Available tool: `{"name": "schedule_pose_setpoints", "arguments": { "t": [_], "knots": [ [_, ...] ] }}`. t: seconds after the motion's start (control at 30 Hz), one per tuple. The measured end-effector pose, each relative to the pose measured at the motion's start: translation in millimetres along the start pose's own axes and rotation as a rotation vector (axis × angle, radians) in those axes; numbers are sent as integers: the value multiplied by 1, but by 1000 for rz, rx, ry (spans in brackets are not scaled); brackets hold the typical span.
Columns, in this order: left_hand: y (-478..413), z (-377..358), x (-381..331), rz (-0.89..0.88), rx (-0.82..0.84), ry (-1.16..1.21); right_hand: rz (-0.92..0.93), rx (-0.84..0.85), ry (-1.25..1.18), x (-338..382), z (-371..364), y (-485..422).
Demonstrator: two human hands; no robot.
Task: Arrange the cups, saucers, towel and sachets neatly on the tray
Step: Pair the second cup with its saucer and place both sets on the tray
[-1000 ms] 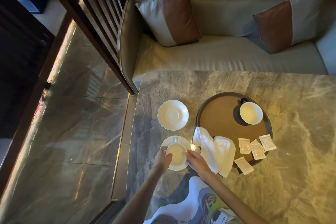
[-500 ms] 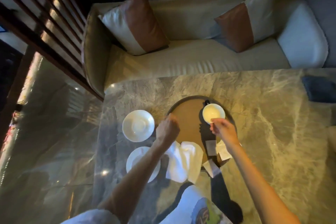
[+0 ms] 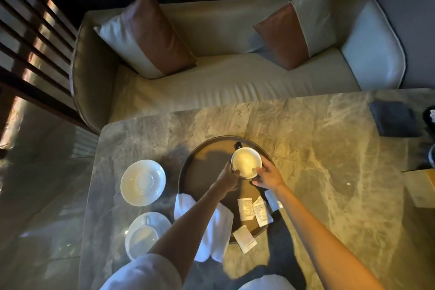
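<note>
Marble bench (image 3: pixel 317 172), dim room. Near-left corner: near cup (image 3: pixel 143 235) on saucer (image 3: pixel 162 219). Towel (image 3: pixel 220 231), soft, limp, droops over tray (image 3: pixel 204 165) near rim; sachets (image 3: pixel 244 208), light, straddle that rim. Further in, left hand (image 3: pixel 229 178) and right hand (image 3: pixel 269 176) clasp far cup (image 3: pixel 246 162) on tray from either side. Glazed, probably slick and breakable; two-sided hold on the body looks right, handle points away. Spare saucer (image 3: pixel 142 182) left of tray; sofa (image 3: pixel 235 82) beyond.

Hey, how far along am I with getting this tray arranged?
Early. Done: only some sachets lie on the tray. In hand: left hand and right hand hold the cup there. Left: empty saucer, second cup on second saucer sit on the table; towel overhangs the rim.
</note>
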State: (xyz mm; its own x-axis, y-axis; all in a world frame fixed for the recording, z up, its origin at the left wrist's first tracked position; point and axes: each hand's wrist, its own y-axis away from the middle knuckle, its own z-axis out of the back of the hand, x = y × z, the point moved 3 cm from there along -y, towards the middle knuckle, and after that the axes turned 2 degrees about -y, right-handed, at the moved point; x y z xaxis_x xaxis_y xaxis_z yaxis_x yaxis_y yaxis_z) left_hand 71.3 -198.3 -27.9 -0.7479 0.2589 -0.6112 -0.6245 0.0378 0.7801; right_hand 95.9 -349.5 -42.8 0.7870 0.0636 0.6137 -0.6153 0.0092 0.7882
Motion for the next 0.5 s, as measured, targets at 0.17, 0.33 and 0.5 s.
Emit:
{"name": "schedule_pose_setpoints", "arguments": {
  "t": [0.17, 0.33, 0.5],
  "knots": [
    [-9, 0, 10, 56, -89, 179, -19, -50, -122, 2, -6, 1],
    [-5, 21, 4, -65, -143, 233, 59, -86, -146, 14, -24, 18],
    [25, 83, -4, -247, -217, 267, 143, -53, -65, 41, -87, 32]
  ]
}}
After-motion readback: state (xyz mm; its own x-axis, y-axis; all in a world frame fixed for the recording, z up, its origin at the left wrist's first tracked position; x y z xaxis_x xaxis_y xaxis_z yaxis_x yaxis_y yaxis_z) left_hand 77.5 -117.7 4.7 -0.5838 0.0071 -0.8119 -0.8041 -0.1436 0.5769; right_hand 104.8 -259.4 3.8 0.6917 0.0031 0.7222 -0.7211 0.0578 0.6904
